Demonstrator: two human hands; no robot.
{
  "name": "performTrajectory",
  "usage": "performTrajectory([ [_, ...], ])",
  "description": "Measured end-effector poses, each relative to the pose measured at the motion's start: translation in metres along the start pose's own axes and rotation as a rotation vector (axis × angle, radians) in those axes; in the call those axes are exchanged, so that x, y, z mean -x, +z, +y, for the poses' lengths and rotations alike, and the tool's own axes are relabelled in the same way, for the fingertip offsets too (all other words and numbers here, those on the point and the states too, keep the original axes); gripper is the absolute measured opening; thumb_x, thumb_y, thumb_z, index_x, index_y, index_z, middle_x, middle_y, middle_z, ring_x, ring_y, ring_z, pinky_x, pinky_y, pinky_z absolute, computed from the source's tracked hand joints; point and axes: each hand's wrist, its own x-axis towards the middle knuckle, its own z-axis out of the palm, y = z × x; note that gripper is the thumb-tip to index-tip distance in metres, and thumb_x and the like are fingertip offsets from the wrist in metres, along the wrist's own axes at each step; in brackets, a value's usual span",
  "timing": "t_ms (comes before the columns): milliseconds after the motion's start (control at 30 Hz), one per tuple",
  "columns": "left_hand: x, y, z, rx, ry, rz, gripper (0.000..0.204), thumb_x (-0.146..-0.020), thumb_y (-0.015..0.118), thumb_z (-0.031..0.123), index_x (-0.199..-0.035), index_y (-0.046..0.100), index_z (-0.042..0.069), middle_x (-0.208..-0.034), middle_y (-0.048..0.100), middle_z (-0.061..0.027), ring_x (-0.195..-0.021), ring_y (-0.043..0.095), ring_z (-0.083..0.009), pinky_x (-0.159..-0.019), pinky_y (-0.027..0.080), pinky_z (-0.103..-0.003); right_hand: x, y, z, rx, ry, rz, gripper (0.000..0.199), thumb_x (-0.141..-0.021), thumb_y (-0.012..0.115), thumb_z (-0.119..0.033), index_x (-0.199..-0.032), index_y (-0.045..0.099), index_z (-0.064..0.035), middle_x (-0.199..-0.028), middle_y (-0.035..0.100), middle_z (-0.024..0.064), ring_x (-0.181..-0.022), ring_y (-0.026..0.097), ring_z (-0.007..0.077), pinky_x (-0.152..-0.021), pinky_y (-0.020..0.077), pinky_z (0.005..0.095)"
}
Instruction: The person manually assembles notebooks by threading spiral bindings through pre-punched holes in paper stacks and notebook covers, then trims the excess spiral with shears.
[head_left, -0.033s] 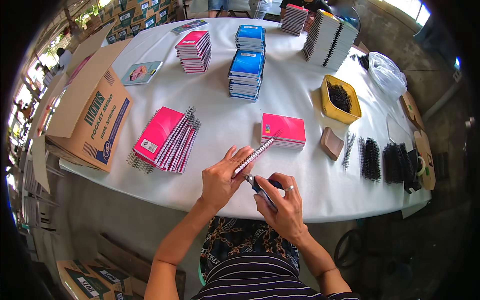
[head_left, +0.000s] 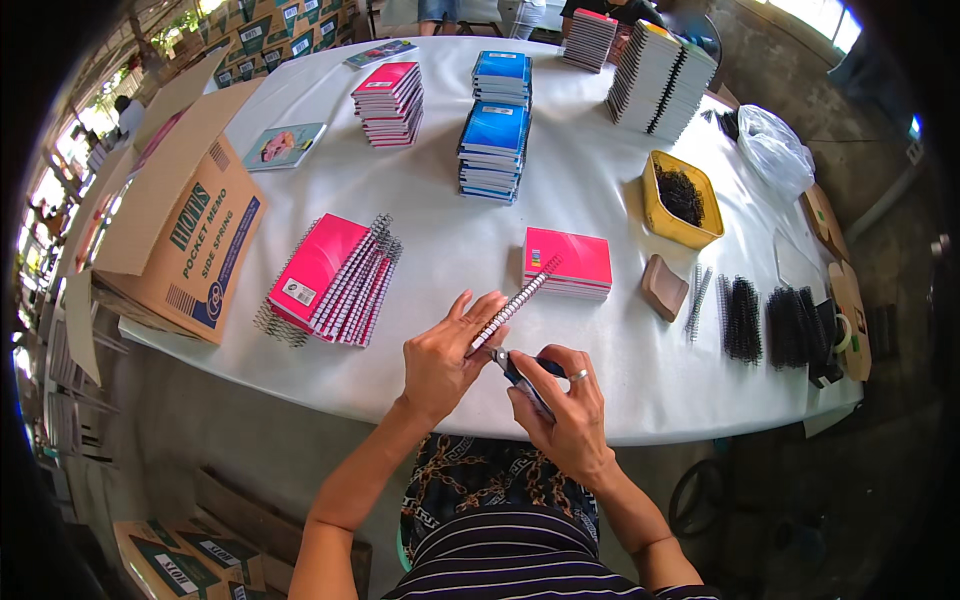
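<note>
Item: spiral notebook [head_left: 512,306], pinched edge-on by left hand [head_left: 440,358]; pliers [head_left: 520,372] gripped in right hand [head_left: 562,412] (at the coil's near end). No change noted.

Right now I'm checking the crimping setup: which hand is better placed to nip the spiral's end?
Right hand: it already grips the pliers at the spiral notebook's near end, while the left hand steadies it.

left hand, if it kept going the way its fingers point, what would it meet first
Probably the flat pink notebook stack up-right of the left hand, past the spiral-bound notebook it holds; depth is unclear.
</note>
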Motion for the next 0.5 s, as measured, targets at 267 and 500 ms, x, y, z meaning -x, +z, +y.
performTrajectory([
  [267,0.000,-0.008,0.009,-0.282,0.070,-0.014,0.040,-0.083,0.073,0.017,-0.122,0.066,0.009,-0.114,0.070,-0.0051,-0.106,0.067,-0.0299,-0.088,0.056,-0.037,-0.008,-0.010,0.018,-0.491,0.275,-0.305,0.034,-0.087,0.068,-0.013,-0.120,0.064,-0.0066,-0.096,0.059,0.0102,-0.082,0.060,0.0186,-0.065,0.0507,0.0328],
  [500,-0.021,-0.059,0.011,-0.551,0.259,0.067,0.047,-0.082,0.074,0.022,-0.127,0.064,0.013,-0.124,0.066,-0.0009,-0.117,0.061,-0.0291,-0.091,0.052,-0.038,-0.025,-0.033,0.029,-0.722,0.459,-0.433,0.025,-0.097,0.055,-0.008,-0.120,0.063,0.0001,-0.096,0.062,0.0084,-0.077,0.060,0.0114,-0.065,0.0522,0.0251],
])
